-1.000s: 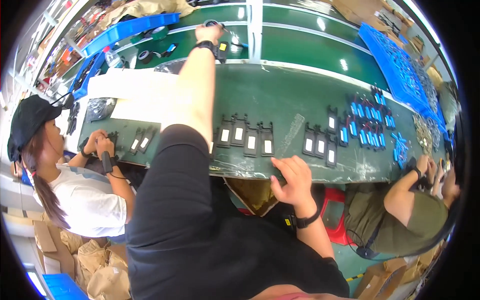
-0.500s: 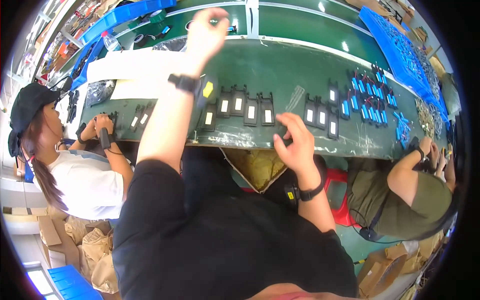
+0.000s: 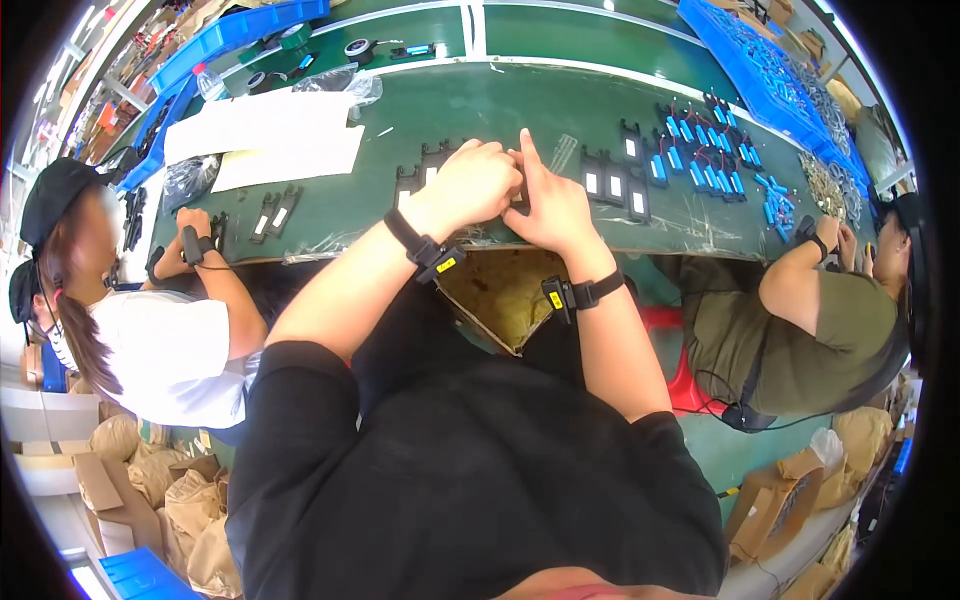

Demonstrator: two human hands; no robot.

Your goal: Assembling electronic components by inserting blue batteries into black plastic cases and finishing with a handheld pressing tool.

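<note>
Close together over the middle of the green table, my hands partly cover a row of flat black plastic cases with white labels [image 3: 406, 184]. My left hand [image 3: 470, 183] has its fingers bent and closed, knuckles up; whatever they pinch is hidden. Touching or nearly touching its fingertips is my right hand [image 3: 552, 207], its index finger stretched away from me and its thumb apart. Something dark shows in the small gap between the hands, too little to name. Right of my right hand stand more black labelled cases [image 3: 614, 186]. Each wrist wears a black strap with a small box.
Blue cylinders with red wires [image 3: 712, 140] and loose blue cylinders [image 3: 776, 205] lie to the right, before a blue bin [image 3: 775, 80]. White sheets [image 3: 290, 155] and tape rolls [image 3: 360, 50] lie at the left and back. Co-workers sit at left [image 3: 160, 350] and right [image 3: 830, 320].
My left hand has come back from the far edge of the table to the middle, beside my right hand. My right hand has moved slightly left and forward, stretching its index finger.
</note>
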